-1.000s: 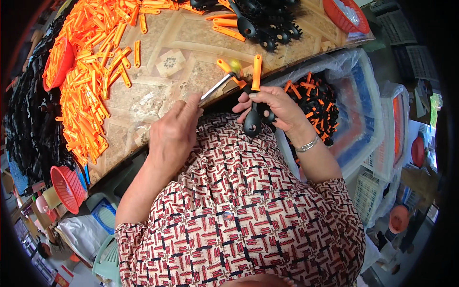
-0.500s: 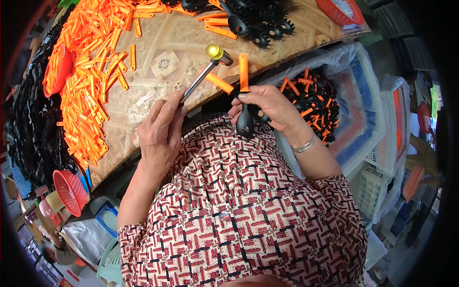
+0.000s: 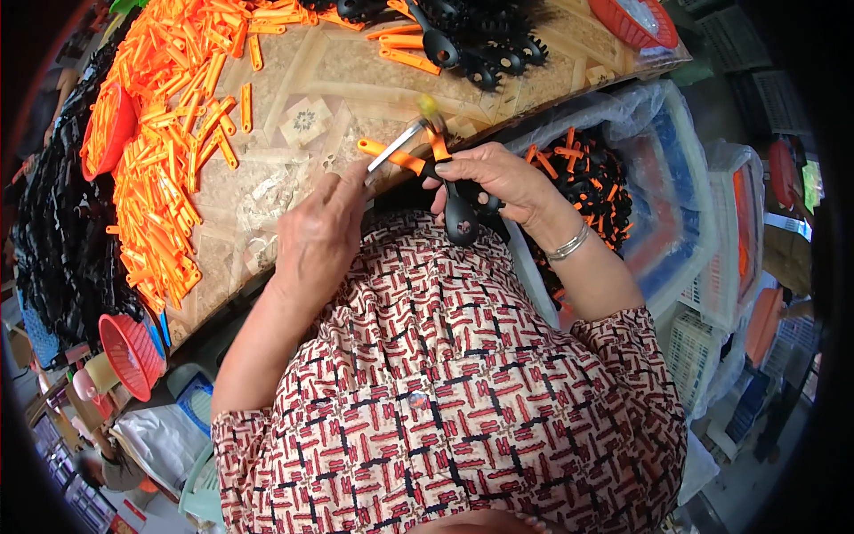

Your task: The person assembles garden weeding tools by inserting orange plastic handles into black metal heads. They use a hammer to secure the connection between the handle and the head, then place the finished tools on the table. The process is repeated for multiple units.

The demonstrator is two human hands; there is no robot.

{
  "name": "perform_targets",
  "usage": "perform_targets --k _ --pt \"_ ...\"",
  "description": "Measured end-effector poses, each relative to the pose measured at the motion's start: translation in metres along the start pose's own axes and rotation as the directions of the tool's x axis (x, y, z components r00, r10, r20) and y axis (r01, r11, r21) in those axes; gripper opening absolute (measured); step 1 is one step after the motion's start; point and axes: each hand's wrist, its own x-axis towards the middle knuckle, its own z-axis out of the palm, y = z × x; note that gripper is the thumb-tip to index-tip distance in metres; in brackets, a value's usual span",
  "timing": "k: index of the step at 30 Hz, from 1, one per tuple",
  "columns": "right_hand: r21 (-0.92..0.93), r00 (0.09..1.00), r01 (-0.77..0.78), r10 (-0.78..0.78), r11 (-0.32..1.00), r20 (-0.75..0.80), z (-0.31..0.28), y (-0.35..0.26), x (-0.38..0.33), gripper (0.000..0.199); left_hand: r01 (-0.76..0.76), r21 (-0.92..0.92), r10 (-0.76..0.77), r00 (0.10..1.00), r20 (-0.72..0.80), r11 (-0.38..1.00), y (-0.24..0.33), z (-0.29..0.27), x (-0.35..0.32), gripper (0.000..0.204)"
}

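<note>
My left hand (image 3: 318,233) is closed around the grip of a small hammer (image 3: 396,146) with a metal shaft and a yellow face. The hammer's head is blurred and overlaps an orange handle held in my right hand. My right hand (image 3: 500,178) pinches two black utensils with orange handles just past the table edge. One is a black spoon (image 3: 462,222), its bowl hanging down toward my lap. The second orange handle (image 3: 390,155) points left, passing behind the hammer shaft; its black end is mostly hidden by my fingers.
Loose orange handles (image 3: 160,214) are heaped along the table's left, with a red basket (image 3: 108,132) among them. Black utensil heads (image 3: 480,58) lie at the back. A plastic-lined bin (image 3: 667,205) at right holds orange-handled utensils. Another red basket (image 3: 132,356) sits lower left.
The hammer has swung right and down onto the orange handle in my right hand. My left hand has moved slightly right, and the held spoon has shifted a little.
</note>
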Motion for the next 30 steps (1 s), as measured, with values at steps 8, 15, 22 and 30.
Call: perform_targets --k 8,15,22,30 --pt "0.024 1.0 0.023 -0.023 0.999 0.021 -0.005 0.003 0.003 0.034 0.046 -0.307 -0.136 0.951 -0.278 0.951 -0.003 -0.038 0.005 0.043" --pt "0.026 0.996 0.005 -0.007 1.0 0.086 -0.011 -0.001 0.003 0.035 0.023 -0.053 -0.016 0.991 0.133 0.998 -0.008 -0.012 -0.02 0.04" --pt "-0.035 0.998 0.019 -0.017 0.999 0.057 -0.011 -0.005 0.002 0.034 0.149 -0.423 -0.237 0.957 -0.165 0.894 -0.027 -0.016 -0.026 0.034" --pt "-0.14 0.983 0.177 -0.166 0.974 0.084 -0.048 -0.011 -0.04 0.027 0.314 -0.538 -0.417 0.906 -0.077 0.782 -0.044 0.001 -0.037 0.033"
